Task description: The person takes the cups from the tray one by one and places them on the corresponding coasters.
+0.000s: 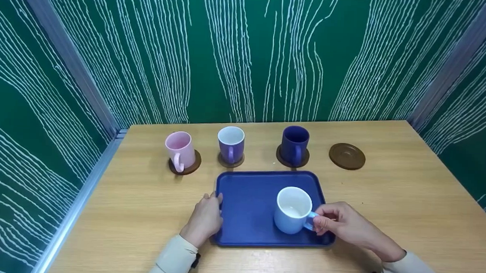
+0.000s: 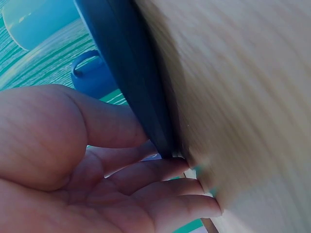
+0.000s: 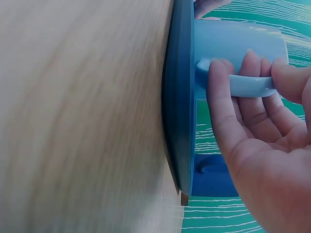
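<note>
A light blue mug [image 1: 290,219], white inside, stands upright on the right part of a dark blue tray [image 1: 244,209]. My right hand [image 1: 341,222] holds the mug by its handle [image 3: 250,86], with fingers and thumb around it in the right wrist view. At the tray's left edge is my left hand [image 1: 206,216]. In the left wrist view its thumb [image 2: 112,121] lies against the tray's rim [image 2: 131,73], and the other fingers reach around the edge close to the tabletop. The left fingertips are partly hidden in the head view.
Behind the tray stand a pink mug [image 1: 180,150], a purple mug [image 1: 231,146] with a white inside and a dark blue mug [image 1: 295,144], each on a brown coaster. A bare brown coaster [image 1: 347,156] lies at the right. Green patterned walls [image 1: 221,71] surround the wooden table [image 1: 143,201].
</note>
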Demonstrator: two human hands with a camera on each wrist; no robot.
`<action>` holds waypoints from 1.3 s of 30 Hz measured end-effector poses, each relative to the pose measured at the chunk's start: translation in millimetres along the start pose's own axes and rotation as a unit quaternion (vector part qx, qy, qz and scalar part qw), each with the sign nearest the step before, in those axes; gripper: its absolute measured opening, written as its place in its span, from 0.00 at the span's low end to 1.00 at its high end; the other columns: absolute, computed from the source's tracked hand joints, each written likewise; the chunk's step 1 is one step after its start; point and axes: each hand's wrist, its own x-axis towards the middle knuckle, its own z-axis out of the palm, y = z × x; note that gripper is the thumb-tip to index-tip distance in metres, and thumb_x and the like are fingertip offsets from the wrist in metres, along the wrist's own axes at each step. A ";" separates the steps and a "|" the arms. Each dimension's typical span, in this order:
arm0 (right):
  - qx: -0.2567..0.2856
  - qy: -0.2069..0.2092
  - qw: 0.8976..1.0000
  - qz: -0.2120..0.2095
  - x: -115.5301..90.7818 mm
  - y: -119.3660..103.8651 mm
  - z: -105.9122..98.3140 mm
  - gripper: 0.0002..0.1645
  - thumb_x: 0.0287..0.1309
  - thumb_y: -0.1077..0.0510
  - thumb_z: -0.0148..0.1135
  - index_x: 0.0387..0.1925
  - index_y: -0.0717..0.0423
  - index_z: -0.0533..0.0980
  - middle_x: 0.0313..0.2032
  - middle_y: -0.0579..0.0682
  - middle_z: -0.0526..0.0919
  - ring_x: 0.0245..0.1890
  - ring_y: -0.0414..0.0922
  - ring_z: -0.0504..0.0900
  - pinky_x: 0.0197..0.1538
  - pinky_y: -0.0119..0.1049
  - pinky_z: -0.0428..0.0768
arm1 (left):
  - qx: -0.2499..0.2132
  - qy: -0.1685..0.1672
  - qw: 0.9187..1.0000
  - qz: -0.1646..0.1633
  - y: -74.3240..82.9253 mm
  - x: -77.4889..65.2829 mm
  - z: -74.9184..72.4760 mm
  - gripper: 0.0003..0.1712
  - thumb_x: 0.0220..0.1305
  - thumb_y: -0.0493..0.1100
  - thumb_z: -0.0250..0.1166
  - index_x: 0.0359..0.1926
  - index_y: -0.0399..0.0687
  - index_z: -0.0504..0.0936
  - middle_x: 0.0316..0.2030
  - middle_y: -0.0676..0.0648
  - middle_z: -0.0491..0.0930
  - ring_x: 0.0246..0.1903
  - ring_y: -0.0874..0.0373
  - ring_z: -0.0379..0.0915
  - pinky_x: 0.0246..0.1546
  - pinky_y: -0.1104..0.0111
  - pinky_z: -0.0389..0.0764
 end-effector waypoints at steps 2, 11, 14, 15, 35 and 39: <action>-0.004 0.002 1.000 -0.001 0.3 0.0 0.2 0.12 0.74 0.61 0.59 0.34 0.64 0.81 0.29 0.53 0.85 0.32 0.45 0.87 0.41 0.43 0.89 | 0.000 -0.004 1.000 -0.004 0.1 0.0 -0.3 0.31 0.64 0.30 0.65 0.68 0.28 0.74 0.69 0.26 0.68 0.68 0.27 0.66 0.64 0.45 0.75; -0.007 0.017 1.000 0.009 -0.1 -0.6 3.7 0.12 0.73 0.58 0.61 0.34 0.62 0.82 0.30 0.55 0.85 0.32 0.47 0.87 0.41 0.42 0.89 | -0.003 -0.015 1.000 -0.014 -0.2 0.4 -0.3 0.30 0.66 0.30 0.64 0.69 0.29 0.73 0.70 0.26 0.66 0.70 0.27 0.62 0.68 0.44 0.69; -0.009 0.028 1.000 0.012 -0.4 -0.6 4.8 0.12 0.72 0.58 0.62 0.34 0.62 0.82 0.30 0.56 0.85 0.32 0.48 0.87 0.41 0.42 0.89 | 0.000 -0.012 1.000 -0.011 -0.5 0.4 -0.4 0.30 0.65 0.30 0.64 0.68 0.29 0.73 0.70 0.25 0.67 0.69 0.27 0.64 0.67 0.44 0.70; -0.011 0.031 0.999 0.013 -0.4 -0.7 5.0 0.12 0.72 0.58 0.62 0.34 0.62 0.83 0.29 0.56 0.85 0.32 0.48 0.87 0.41 0.41 0.89 | 0.000 -0.011 1.000 -0.010 -0.4 0.3 -0.6 0.30 0.65 0.30 0.65 0.68 0.28 0.73 0.70 0.25 0.67 0.69 0.27 0.64 0.67 0.44 0.71; -0.058 0.102 0.993 0.024 6.9 -32.0 -12.6 0.17 0.73 0.52 0.61 0.39 0.62 0.84 0.33 0.56 0.87 0.34 0.47 0.87 0.43 0.41 0.89 | 0.002 -0.005 1.000 -0.007 1.5 -0.5 0.4 0.30 0.66 0.30 0.64 0.68 0.29 0.74 0.69 0.26 0.68 0.68 0.26 0.65 0.67 0.43 0.71; -0.059 0.137 0.989 0.012 11.7 -41.2 -22.5 0.16 0.73 0.53 0.62 0.40 0.63 0.85 0.34 0.57 0.88 0.34 0.48 0.88 0.43 0.41 0.89 | 0.001 -0.010 1.000 -0.015 1.4 0.0 -0.1 0.30 0.66 0.30 0.64 0.69 0.31 0.74 0.70 0.26 0.67 0.69 0.26 0.64 0.68 0.43 0.69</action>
